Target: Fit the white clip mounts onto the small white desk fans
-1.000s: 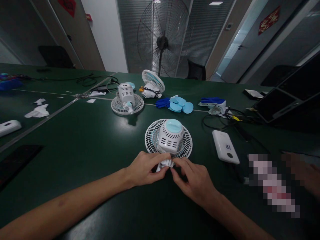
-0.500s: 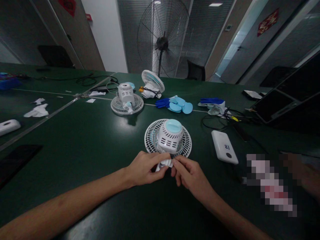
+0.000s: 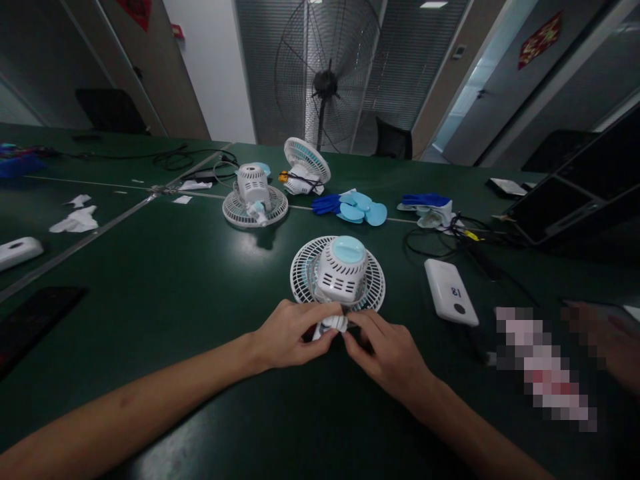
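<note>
A small electric fan lies grille-down in front of me, its white motor housing (image 3: 341, 273) with a light blue cap pointing up and its round grille (image 3: 301, 270) flat on the table. From the housing's near side sticks out a white plastic part (image 3: 334, 324), partly covered by fingers. My left hand (image 3: 295, 335) is closed round this part from the left, thumb below and fingers above. At its right end my right hand (image 3: 389, 350) pinches, with thumb and forefinger against the part. Whether anything small is between those fingertips is hidden.
Two more small fans (image 3: 254, 193) (image 3: 305, 167) stand farther back. Beside them lie light blue fan blades (image 3: 364, 209) and blue gloves (image 3: 425, 200). A white power bank (image 3: 451, 292) is at right, near cables and another person's hand (image 3: 607, 340). A dark phone-like slab (image 3: 37, 323) lies left.
My right hand has shifted its grip: its forefinger now reaches over the white part's right end and the thumb has come up under it. My left hand stays in place.
</note>
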